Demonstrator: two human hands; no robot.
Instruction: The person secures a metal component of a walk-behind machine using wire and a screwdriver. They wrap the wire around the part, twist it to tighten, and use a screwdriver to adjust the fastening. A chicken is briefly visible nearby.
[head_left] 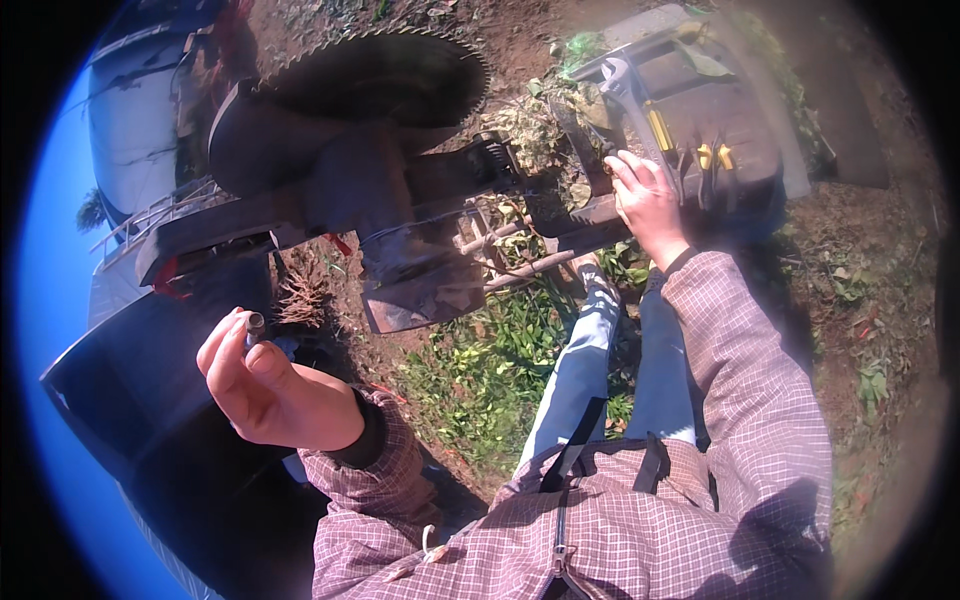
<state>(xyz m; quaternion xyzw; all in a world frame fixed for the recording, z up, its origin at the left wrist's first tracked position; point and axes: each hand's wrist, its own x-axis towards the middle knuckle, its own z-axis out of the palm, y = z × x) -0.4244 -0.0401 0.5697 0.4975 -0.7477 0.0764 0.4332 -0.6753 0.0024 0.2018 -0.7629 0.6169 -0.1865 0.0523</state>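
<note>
My left hand (270,390) pinches a small hollow metal cylinder (255,325) at the lower left. My right hand (648,205) is at the near left corner of a dark metal tray (760,165), its fingers curled on something small and dark that I cannot make out. A large open-end wrench (625,90), a yellow-handled tool (660,130) and yellow-gripped pliers (715,160) lie on the tray beside that hand. A machine with a big toothed circular blade (400,80) and a rusty metal frame (420,290) spans the upper middle, between and beyond my hands.
A large dark curved metal body (150,420) stands at the left, with a pale tank (130,140) and railing behind it. Leafy plants (460,370) and soil lie under the machine around my legs and feet. A small red part (165,275) hangs at the frame's left end.
</note>
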